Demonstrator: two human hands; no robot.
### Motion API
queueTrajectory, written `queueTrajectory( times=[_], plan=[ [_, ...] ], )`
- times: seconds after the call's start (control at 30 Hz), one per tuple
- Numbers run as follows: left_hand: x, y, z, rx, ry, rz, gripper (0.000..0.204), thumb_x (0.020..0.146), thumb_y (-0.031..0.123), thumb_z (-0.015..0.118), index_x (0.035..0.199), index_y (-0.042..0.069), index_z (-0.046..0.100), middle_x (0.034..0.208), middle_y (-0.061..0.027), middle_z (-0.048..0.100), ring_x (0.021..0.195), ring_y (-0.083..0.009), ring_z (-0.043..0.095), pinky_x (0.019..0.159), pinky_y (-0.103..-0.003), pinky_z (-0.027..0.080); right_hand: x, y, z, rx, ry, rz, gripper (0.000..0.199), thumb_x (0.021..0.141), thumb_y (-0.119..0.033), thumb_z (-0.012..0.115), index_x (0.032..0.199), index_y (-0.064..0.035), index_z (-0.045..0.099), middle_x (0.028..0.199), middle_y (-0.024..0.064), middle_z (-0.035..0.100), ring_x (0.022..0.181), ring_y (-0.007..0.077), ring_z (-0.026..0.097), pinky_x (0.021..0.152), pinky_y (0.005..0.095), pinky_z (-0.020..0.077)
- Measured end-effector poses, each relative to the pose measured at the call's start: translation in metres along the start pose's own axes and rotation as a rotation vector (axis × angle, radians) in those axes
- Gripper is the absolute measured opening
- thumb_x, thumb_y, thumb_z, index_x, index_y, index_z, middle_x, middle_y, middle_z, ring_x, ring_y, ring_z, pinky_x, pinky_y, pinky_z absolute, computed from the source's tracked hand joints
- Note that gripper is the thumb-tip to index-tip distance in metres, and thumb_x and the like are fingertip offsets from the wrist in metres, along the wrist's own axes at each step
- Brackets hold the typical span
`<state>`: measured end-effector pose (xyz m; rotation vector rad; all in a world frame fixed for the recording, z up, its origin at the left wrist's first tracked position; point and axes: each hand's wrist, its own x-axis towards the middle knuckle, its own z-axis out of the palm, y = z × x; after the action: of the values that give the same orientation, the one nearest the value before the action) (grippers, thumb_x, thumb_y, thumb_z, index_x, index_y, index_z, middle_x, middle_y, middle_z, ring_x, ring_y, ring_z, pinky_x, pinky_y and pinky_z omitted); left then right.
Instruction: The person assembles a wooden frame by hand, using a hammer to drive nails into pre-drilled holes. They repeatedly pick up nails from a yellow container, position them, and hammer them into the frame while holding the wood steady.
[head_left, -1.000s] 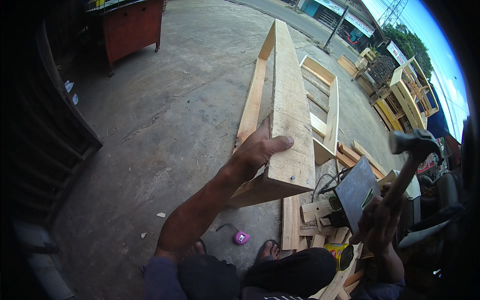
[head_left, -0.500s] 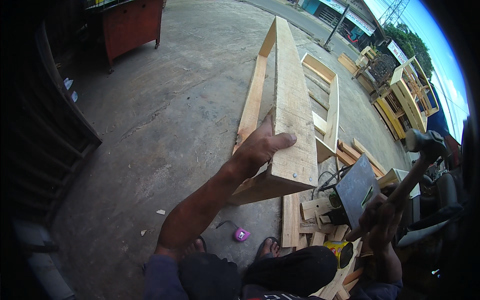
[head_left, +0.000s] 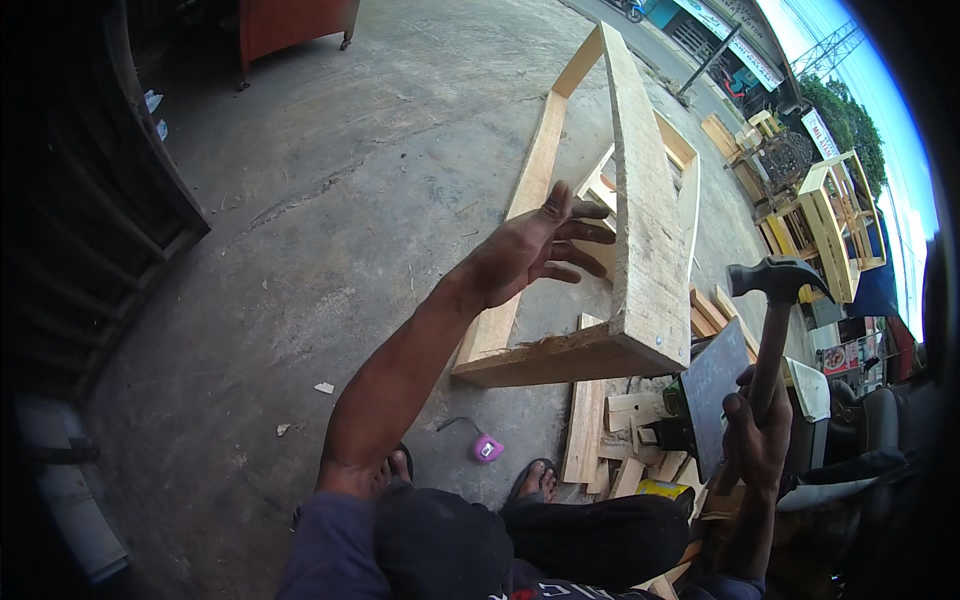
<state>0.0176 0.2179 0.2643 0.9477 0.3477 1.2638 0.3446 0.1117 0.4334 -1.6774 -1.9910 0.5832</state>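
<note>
A long rectangular frame of pale boards (head_left: 650, 180) stands on the ground before me, with nail heads showing near its closest corner. My left hand (head_left: 535, 245) is beside the inner side of its upper board, fingers spread and holding nothing; whether a fingertip touches the wood I cannot tell. On the right, my right hand (head_left: 758, 430) grips a claw hammer (head_left: 778, 285) by its wooden handle, head raised. Partly hidden behind the frame is a second wooden frame (head_left: 688, 180).
A pink tape measure (head_left: 487, 448) lies on the concrete near my feet. Offcuts (head_left: 590, 430), a yellow can (head_left: 665, 490) and a dark flat panel (head_left: 715, 385) crowd the right side. A red cabinet on wheels (head_left: 295, 30) stands far left; wooden furniture (head_left: 835, 220) is stacked far right.
My left hand has let go of the board, its fingers now spread. The frame has tilted and shifted right in view. The hammer has turned, its head now left of where it was.
</note>
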Motion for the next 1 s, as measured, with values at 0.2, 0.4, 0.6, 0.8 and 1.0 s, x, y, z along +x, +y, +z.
queueTrajectory(
  times=[0.2, 0.4, 0.6, 0.8, 1.0],
  plan=[
    [-0.053, -0.100, -0.165, 0.840, 0.918, -0.371, 0.033, 0.099, 0.034, 0.066, 0.123, 0.012, 0.070, 0.111, -0.0098, 0.072, 0.100, -0.0246, 0.070, 0.088, -0.037, 0.055, 0.029, 0.014, 0.059, 0.464, 0.115, 0.000, 0.054, 0.096, -0.026, 0.075, 0.136, -0.0046, 0.046, 0.096, 0.0037, 0.057, 0.079, 0.0085, 0.056, 0.067, 0.0235, 0.0462],
    [-0.005, -0.199, -0.238, 1.345, 0.875, -0.501, 0.030, 0.095, 0.029, 0.071, 0.121, 0.015, 0.070, 0.126, -0.0128, 0.065, 0.123, -0.0324, 0.060, 0.099, -0.048, 0.049, 0.030, 0.001, 0.087, 0.463, 0.219, 0.150, 0.048, 0.106, -0.038, 0.058, 0.138, -0.0055, 0.042, 0.089, 0.0019, 0.057, 0.047, 0.0025, 0.048, 0.036, 0.0193, 0.0387],
    [0.069, -0.261, -0.302, 1.668, 0.843, -0.345, 0.030, 0.090, 0.033, 0.076, 0.116, 0.018, 0.071, 0.120, -0.0111, 0.060, 0.123, -0.0310, 0.054, 0.102, -0.054, 0.042, 0.026, 0.018, 0.079, 0.417, 0.326, 0.032, 0.044, 0.108, -0.040, 0.053, 0.132, -0.0034, 0.045, 0.084, 0.0057, 0.061, 0.046, 0.0042, 0.051, 0.036, 0.0196, 0.0365],
    [0.082, -0.284, -0.328, 1.840, 0.685, -0.262, 0.019, 0.098, 0.024, 0.063, 0.110, 0.010, 0.068, 0.118, -0.0130, 0.061, 0.118, -0.0297, 0.054, 0.099, -0.048, 0.041, 0.027, 0.032, 0.081, 0.432, 0.480, 0.133, 0.034, 0.110, -0.034, 0.053, 0.125, -0.0035, 0.051, 0.082, 0.0029, 0.060, 0.056, 0.0037, 0.051, 0.049, 0.0189, 0.0392],
    [0.056, -0.234, -0.245, 0.966, 0.919, -0.176, 0.022, 0.098, 0.021, 0.071, 0.112, 0.005, 0.068, 0.090, -0.0070, 0.069, 0.078, -0.0219, 0.064, 0.071, -0.039, 0.052, 0.031, 0.033, 0.091, 0.519, 0.624, 0.230, 0.029, 0.112, -0.030, 0.048, 0.123, -0.0040, 0.052, 0.082, 0.0024, 0.058, 0.060, 0.0039, 0.052, 0.053, 0.0185, 0.0400]
  ],
)
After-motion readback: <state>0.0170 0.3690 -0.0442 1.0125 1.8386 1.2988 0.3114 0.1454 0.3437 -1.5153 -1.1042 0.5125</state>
